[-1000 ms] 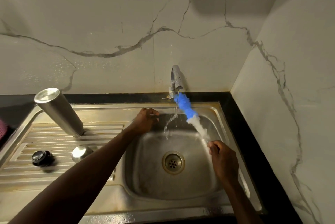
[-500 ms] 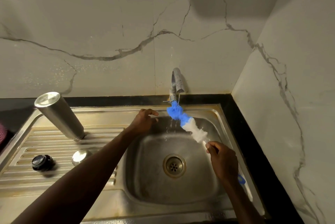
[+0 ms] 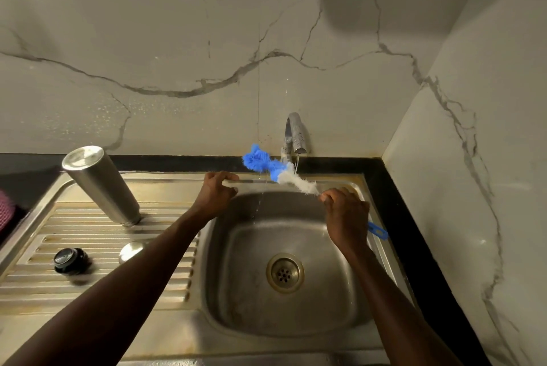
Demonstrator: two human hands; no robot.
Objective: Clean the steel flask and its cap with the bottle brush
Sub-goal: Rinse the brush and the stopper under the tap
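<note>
- Brush [image 3: 276,169] first: the bottle brush slants up and away from the right hand [image 3: 346,217], its blue bristle tip highest, white bristles lower, right beside the tap [image 3: 294,136].
- Its stem is hidden inside the right fist; only the blue handle end pokes out behind the wrist, over the sink's right rim.
- The right hand is curled tight round that stem, knuckles up, so I can't see the fingertips.
- The left hand [image 3: 216,194] hangs over the back-left corner of the basin [image 3: 266,315], fingers loosely bent with thumb and forefinger reaching forward, holding nothing; the blue bristles sit just beyond those fingertips, apart from them.
- A thin stream of water falls from the spout past the white bristles; hard to tell whether it touches them.
- Steel flask [image 3: 100,185] stands mouth-down on the ribbed drainboard [image 3: 35,282], well to the left of the left hand, leaning in this wide view.
- Nearer me, left of the left forearm, a black cap [image 3: 71,260] rests on the ribs, and a rounded steel cap [image 3: 131,250] beside it is partly cut off by the forearm.
- At the far left edge a pink thing [image 3: 6,211] is mostly out of view; I can't tell what it is.
</note>
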